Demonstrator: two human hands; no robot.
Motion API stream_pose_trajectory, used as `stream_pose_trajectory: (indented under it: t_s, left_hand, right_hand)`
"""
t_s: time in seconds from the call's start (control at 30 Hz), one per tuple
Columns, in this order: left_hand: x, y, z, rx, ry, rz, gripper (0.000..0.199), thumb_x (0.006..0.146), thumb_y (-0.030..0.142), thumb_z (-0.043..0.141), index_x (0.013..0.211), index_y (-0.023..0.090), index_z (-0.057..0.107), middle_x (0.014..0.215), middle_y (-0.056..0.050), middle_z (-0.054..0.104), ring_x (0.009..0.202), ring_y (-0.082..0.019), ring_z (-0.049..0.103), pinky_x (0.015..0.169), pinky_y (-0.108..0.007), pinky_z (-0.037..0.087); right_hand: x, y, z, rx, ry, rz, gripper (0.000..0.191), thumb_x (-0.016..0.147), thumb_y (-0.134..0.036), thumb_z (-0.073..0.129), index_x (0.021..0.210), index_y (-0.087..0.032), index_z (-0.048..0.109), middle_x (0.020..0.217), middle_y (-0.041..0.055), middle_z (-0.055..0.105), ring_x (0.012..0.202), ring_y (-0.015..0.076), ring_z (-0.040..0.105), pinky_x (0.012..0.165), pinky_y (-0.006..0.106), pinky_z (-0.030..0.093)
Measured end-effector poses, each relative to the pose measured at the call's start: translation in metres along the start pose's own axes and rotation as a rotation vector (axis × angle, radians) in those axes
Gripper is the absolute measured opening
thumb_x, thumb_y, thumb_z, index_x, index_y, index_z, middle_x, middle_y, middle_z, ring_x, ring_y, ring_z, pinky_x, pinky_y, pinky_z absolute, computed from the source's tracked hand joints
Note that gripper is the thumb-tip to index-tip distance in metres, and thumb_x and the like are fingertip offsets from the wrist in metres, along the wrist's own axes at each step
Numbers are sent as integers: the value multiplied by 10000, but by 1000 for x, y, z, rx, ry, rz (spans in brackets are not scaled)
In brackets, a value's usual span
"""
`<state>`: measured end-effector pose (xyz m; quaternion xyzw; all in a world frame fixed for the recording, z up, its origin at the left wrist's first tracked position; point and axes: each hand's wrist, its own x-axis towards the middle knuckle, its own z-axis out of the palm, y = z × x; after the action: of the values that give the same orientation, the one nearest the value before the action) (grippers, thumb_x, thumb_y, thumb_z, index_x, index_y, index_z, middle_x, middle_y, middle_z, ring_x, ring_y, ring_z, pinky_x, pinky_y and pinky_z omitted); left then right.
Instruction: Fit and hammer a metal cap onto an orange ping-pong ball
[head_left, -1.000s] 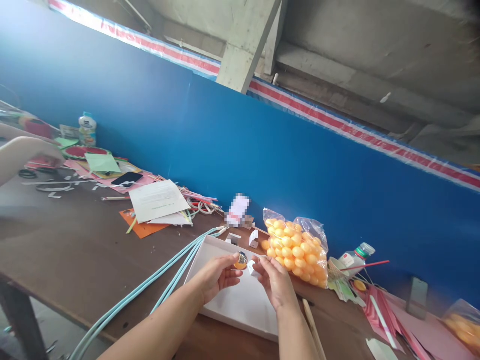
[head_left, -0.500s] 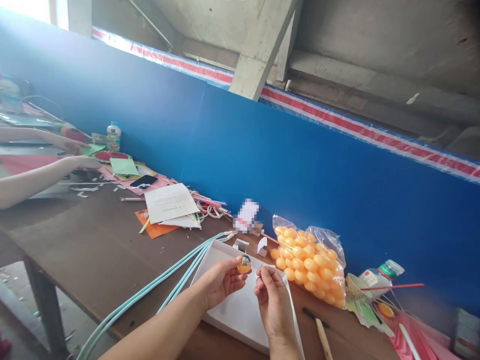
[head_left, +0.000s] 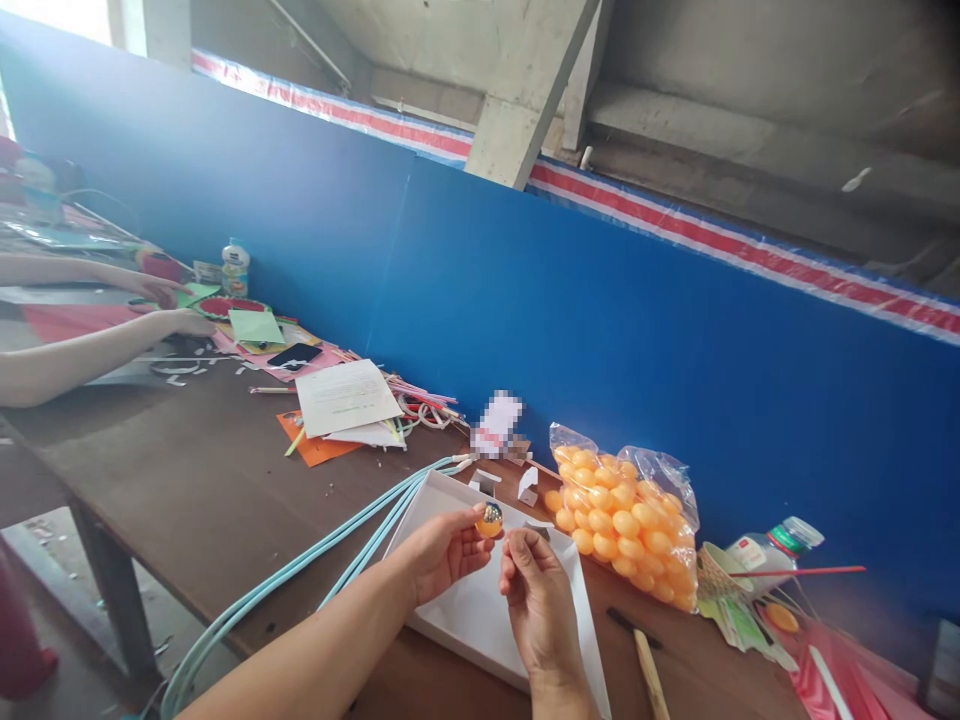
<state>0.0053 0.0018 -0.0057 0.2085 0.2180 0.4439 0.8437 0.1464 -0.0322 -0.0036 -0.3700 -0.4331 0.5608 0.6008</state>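
Note:
My left hand (head_left: pixel 450 555) pinches an orange ball (head_left: pixel 491 525), like those in the bag, whose upper part is covered in small shiny mirror-like pieces. Just to its right, my right hand (head_left: pixel 536 590) has thumb and forefinger pressed together beside the ball; what they grip is too small to make out. A dark flat piece (head_left: pixel 538 530) shows behind those fingers. Both hands are over a shallow white box lid (head_left: pixel 465 625) on the brown table.
A clear bag of orange balls (head_left: pixel 622 520) leans by the blue partition (head_left: pixel 480 280). A wooden-handled tool (head_left: pixel 649 670) lies right of the lid, light-blue cords (head_left: pixel 315 560) left. A plastic bottle (head_left: pixel 780 550) is far right. At left, a co-worker's arms (head_left: pixel 112 345) reach over papers.
My right hand has shifted slightly left, closer to the ball, and the dark flat piece now shows behind it. My left hand still holds the ball. The view has turned slightly.

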Motion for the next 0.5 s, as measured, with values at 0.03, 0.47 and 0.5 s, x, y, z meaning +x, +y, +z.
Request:
stream_pose_trajectory:
  t_s: [0.03, 0.47, 0.5]
  left_hand:
    - [0, 0, 0, 3, -7, -2, 286, 758, 323, 655, 871, 61, 639, 802, -89, 666, 678, -100, 621, 672, -189, 508]
    - [-2, 1, 2, 10, -129, 33, 284, 780, 252, 621, 1038, 141, 580, 881, -81, 662, 741, -113, 639, 725, -216, 489]
    - [-3, 1, 3, 11, -129, 36, 285, 781, 251, 622, 1040, 141, 581, 879, -81, 661, 732, -110, 637, 731, -218, 487]
  right_hand:
    - [0, 0, 0, 2, 1, 11, 139, 784, -316, 647, 803, -186, 602, 627, -23, 541, 512, 66, 438, 473, 173, 361]
    - [1, 1, -2, -16, 0, -6, 126, 790, -277, 639, 866, -199, 574, 739, -1, 610, 483, 50, 431, 410, 159, 333]
    - [1, 1, -3, -16, 2, -3, 130, 789, -278, 640, 868, -198, 575, 736, 0, 611, 479, 49, 425, 407, 159, 329]
